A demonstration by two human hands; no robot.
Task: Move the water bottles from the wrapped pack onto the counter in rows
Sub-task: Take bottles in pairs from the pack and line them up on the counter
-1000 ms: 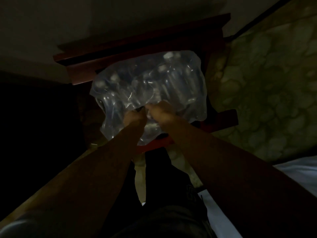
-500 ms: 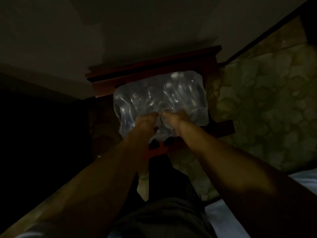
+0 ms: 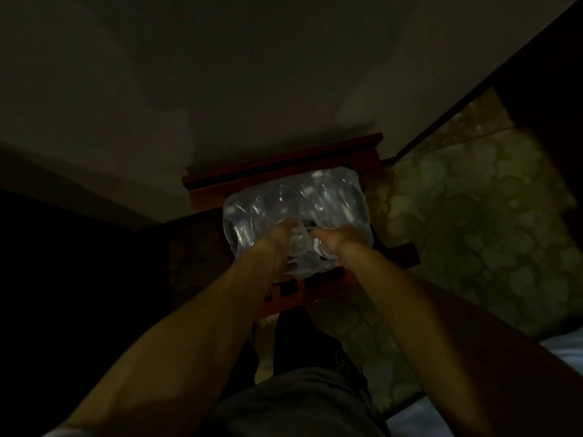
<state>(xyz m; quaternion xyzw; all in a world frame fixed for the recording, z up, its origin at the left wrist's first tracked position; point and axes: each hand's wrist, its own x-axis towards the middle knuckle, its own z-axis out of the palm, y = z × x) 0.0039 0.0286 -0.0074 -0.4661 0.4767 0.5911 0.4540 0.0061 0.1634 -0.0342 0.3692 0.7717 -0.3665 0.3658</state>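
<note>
One head-worn view looks steeply down along both forearms; the two hands' hold on the wrapped pack [image 3: 296, 216] sits centre-frame, at arm's reach.

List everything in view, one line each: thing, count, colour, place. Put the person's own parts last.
pack: one, clear plastic wrap over water bottles, on the chair, centre of view; bottle count too dim to tell.
chair: one, red-brown wood, against the wall under the pack.
wall: one, pale and dim, upper part of view.
floor: one, green mottled pattern, right of the chair.
sheet: one, pale, lower right corner.
shorts: one, dark, bottom centre.
left hand: one, grips the wrap at the pack's near side.
right hand: one, grips the wrap beside the left hand.
</note>
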